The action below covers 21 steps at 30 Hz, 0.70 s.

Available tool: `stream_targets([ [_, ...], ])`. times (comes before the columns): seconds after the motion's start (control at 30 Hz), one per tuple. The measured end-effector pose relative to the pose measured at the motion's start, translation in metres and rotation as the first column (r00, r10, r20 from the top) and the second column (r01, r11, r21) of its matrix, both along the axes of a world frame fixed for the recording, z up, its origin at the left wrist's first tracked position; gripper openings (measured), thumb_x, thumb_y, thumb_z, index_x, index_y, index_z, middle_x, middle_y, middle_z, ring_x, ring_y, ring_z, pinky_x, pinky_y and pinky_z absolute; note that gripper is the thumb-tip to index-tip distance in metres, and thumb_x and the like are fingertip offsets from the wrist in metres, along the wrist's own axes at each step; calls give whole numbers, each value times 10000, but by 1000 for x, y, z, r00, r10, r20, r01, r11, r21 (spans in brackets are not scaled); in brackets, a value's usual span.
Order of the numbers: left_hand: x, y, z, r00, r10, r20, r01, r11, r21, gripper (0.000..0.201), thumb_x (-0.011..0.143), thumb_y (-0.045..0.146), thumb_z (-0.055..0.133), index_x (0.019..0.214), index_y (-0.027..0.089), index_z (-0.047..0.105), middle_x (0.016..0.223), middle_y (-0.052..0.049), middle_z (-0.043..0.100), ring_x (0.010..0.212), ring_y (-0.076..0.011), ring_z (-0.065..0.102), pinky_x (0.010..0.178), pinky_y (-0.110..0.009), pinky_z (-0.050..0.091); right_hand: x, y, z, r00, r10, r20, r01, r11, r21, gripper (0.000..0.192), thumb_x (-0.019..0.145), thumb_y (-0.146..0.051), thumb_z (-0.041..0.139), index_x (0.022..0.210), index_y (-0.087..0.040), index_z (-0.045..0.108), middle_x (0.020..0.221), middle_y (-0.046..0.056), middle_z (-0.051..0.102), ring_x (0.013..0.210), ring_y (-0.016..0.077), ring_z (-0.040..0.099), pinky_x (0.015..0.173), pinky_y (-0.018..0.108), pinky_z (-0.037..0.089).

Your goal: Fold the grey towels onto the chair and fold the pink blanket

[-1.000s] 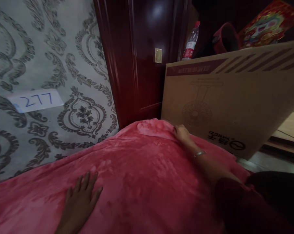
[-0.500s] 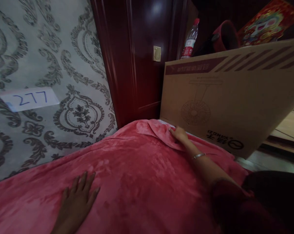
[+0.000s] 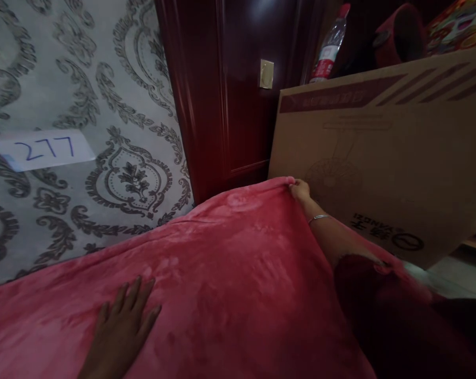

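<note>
Grey damask wallpaper (image 3: 83, 79) fills the upper left of the frame, with a white paper label marked 277 (image 3: 42, 149) stuck on it at left. Dark red glossy wooden door (image 3: 238, 89) stands at top centre, small brass plate (image 3: 266, 73) on it. Large brown cardboard box with a fan drawing printed on its side (image 3: 380, 152) takes the right half, leaning, lower edge close to the bed. On top behind it: clear plastic water bottle with a red cap and label (image 3: 329, 47), a red round object (image 3: 399, 31), too dark to identify, and a bright multicoloured printed sheet (image 3: 458, 23) in the upper right corner. Pink fleece blanket (image 3: 230, 279) covers the whole lower half of the frame, from lower left up to a raised corner at centre. Left hand (image 3: 121, 326) lies flat on the blanket at lower left, palm down, fingers spread, gripping nothing. Right hand (image 3: 300, 189) is at the blanket's far corner at centre, right beside the box face, fingers closed on the blanket edge, corner lifted. Thin silver bangle (image 3: 318, 217) on that wrist; dark sleeve (image 3: 380, 305) runs to the lower right.
</note>
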<state>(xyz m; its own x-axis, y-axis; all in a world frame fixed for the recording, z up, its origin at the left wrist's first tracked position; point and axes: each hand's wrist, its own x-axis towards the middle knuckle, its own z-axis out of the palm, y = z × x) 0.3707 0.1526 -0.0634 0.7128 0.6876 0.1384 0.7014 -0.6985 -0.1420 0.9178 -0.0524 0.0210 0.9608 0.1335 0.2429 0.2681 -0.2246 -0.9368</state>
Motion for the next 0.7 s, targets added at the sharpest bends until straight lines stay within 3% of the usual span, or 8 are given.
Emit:
stream_targets([
  [0.23, -2, 1, -2, 1000, 12, 22, -11, 999, -41, 739, 873, 536, 307, 1513, 211, 483, 1636, -81, 338, 1520, -366, 274, 1171, -591, 263, -14, 4, -58, 1000, 12, -29, -21, 939, -344, 492, 815, -195, 620, 1289, -65, 603, 1194, 195, 693, 1137, 313, 641, 1011, 422, 488],
  [0.37, -3, 1, -3, 998, 11, 62, -8, 999, -44, 741, 870, 526, 329, 1523, 203, 467, 1636, -100, 336, 1522, -368, 272, 1169, -617, 258, -26, 9, -61, 1000, -16, 1, 15, 885, -466, 654, 872, -198, 535, 1483, -9, 403, 1364, 279, 585, 1269, 365, 565, 1078, 508, 428],
  [0.43, -4, 0, -3, 997, 18, 70, -14, 999, -53, 757, 870, 532, 339, 1535, 186, 444, 1637, -118, 329, 1524, -368, 266, 1170, -622, 258, -39, 14, -58, 995, -7, 95, 55, 853, -520, 716, 910, -227, 500, 1557, -14, 280, 1481, 290, 477, 1378, 383, 460, 1134, 551, 353],
  [0.5, -3, -2, -2, 997, 23, 71, -19, 998, -59, 768, 876, 539, 342, 1545, 170, 423, 1638, -132, 324, 1526, -366, 261, 1174, -618, 256, -55, 18, -59, 947, 147, 287, 65, 785, -616, 699, 954, -313, 479, 1587, -95, 277, 1594, 219, 361, 1482, 370, 305, 1197, 571, 234],
  [0.57, -3, -4, 0, 997, 21, 69, -16, 998, -66, 761, 889, 537, 344, 1553, 168, 405, 1641, -138, 317, 1530, -361, 254, 1179, -614, 252, -69, 18, -66, 833, 396, 385, 34, 659, -752, 627, 985, -429, 451, 1570, -219, 367, 1643, 113, 314, 1522, 345, 215, 1219, 588, 149],
  [0.63, -3, -6, 2, 998, 13, 64, -8, 997, -78, 740, 907, 525, 350, 1557, 175, 396, 1646, -136, 306, 1535, -354, 241, 1186, -612, 241, -74, 16, -77, 793, 532, 298, -29, 521, -853, 596, 999, -501, 413, 1554, -285, 403, 1642, 70, 330, 1517, 323, 244, 1218, 582, 166],
  [0.7, -3, -7, 3, 998, 6, 55, 0, 995, -97, 722, 922, 517, 356, 1559, 180, 392, 1653, -132, 290, 1541, -348, 227, 1192, -608, 235, -71, 12, -88, 830, 518, 206, -66, 458, -887, 619, 1007, -517, 379, 1570, -258, 383, 1632, 91, 347, 1501, 304, 292, 1216, 532, 221],
])
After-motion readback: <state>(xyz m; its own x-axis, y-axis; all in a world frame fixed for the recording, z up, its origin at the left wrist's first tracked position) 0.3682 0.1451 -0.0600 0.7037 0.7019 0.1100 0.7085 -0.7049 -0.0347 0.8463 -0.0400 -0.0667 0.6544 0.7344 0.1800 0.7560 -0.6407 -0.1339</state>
